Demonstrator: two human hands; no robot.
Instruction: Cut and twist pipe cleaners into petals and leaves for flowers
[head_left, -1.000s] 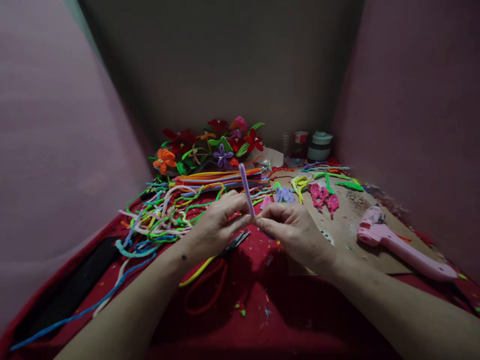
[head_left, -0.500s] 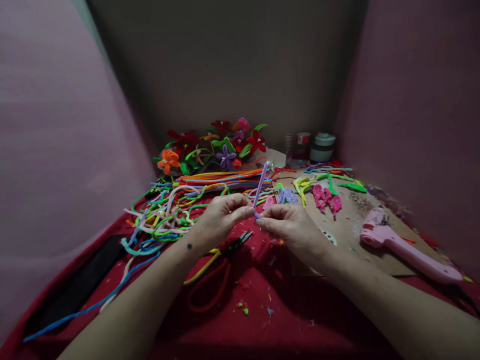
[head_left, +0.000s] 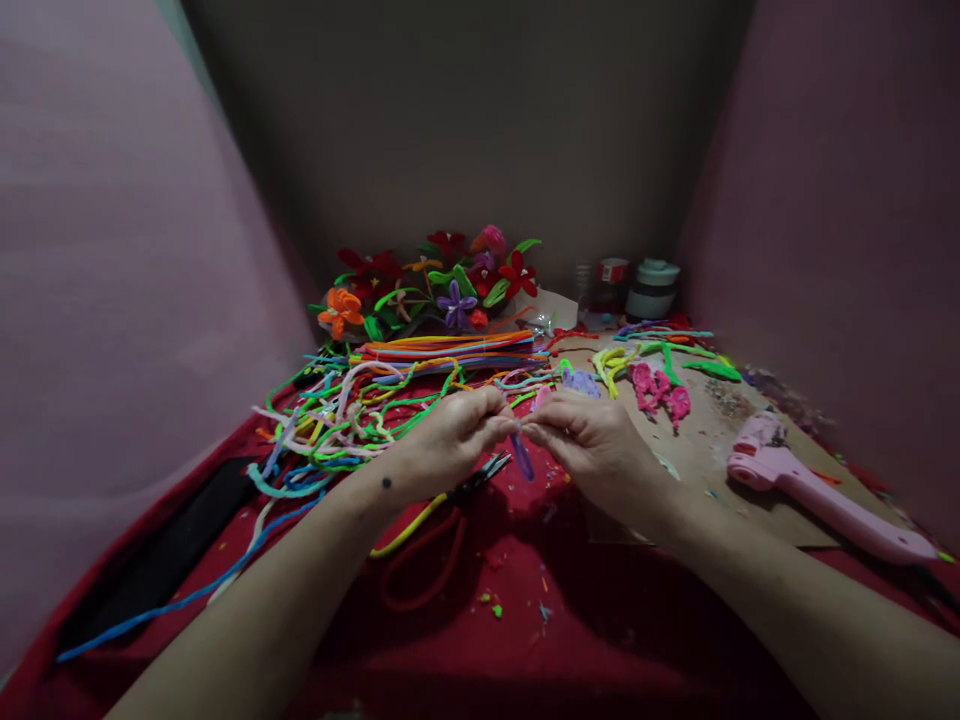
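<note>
Between both hands is a short purple pipe cleaner, bent, with a loop hanging below the fingertips. My left hand pinches it from the left side. My right hand pinches it from the right, thumb and forefinger close to the left fingertips. The fingers hide the part where it is gripped. Pliers with one yellow and one red handle lie on the red cloth just below my left hand. Behind my right hand is a bent lilac pipe cleaner piece.
Tangled pipe cleaners cover the left side, with a straight bundle behind. Pipe cleaner flowers stand at the back. A pink glue gun and pink pieces rest on cardboard at right. A lidded jar stands behind.
The purple pipe cleaner stood up above the fingers before; now its loop hangs below them. My right hand has turned and come closer to my left. The view has shifted slightly.
</note>
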